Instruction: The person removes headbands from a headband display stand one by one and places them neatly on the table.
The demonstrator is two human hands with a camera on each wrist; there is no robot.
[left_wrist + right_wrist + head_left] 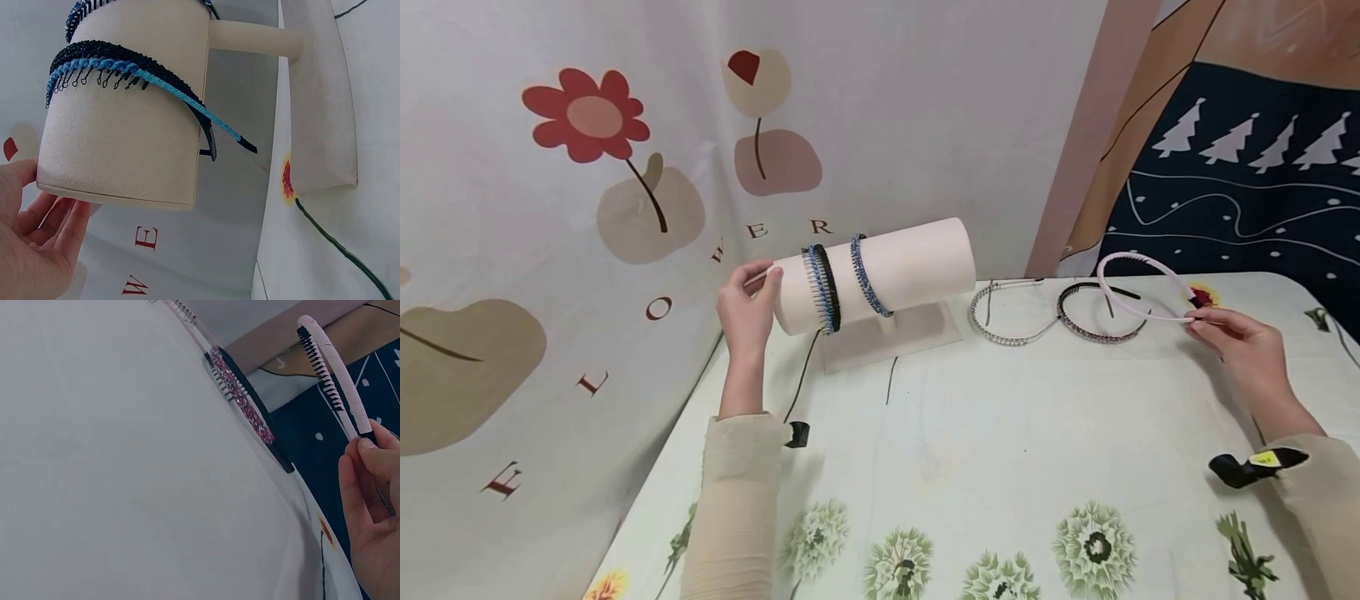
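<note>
A cream roll stand (925, 258) carries a black headband with a blue one (822, 292) near its left end and a blue beaded headband (870, 275) farther right. My left hand (747, 308) touches the roll's left end, its fingers at the rim, as the left wrist view shows of the hand (40, 234). My right hand (1247, 354) pinches one end of a pale pink headband (1157, 267), held up at the table's right side. In the right wrist view, dark teeth line the inside of the pink headband (344, 378).
Right of the stand's base (917, 333) lie a silvery headband (1003, 340) and a dark headband with pinkish stones (1097, 337), side by side near the back edge. A flowered cloth covers the table (970, 442). Printed fabric (887, 100) hangs behind.
</note>
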